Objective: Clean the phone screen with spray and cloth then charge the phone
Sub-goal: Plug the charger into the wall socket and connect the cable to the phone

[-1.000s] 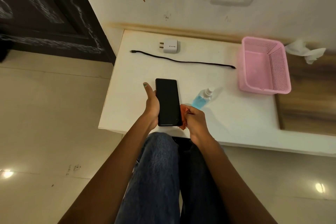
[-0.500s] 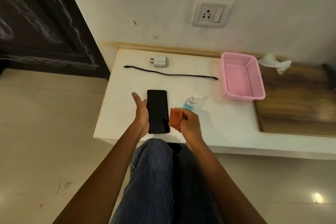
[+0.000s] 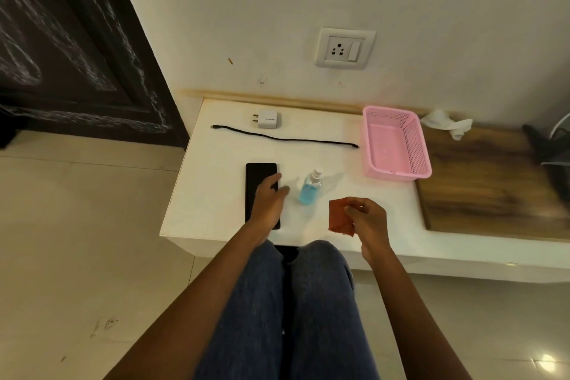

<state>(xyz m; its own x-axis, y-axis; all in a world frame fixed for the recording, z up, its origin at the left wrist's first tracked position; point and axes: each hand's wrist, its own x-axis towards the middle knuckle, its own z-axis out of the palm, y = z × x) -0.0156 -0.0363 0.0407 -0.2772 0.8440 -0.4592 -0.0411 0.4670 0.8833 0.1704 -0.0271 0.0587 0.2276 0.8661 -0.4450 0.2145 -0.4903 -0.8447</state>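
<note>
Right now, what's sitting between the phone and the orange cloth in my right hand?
In the head view, the blue spray bottle stands on the white table between the phone and the orange cloth.

At the back right of your white tabletop (image 3: 216,210) you have a pink perforated basket (image 3: 396,145), and just beyond its far right corner lies a crumpled white tissue (image 3: 447,125) on the wooden slab (image 3: 493,188). To your left stands a dark carved door (image 3: 71,49) over pale floor tiles (image 3: 77,241). Your knees, in blue jeans (image 3: 293,311), meet the tabletop's near edge.
</note>
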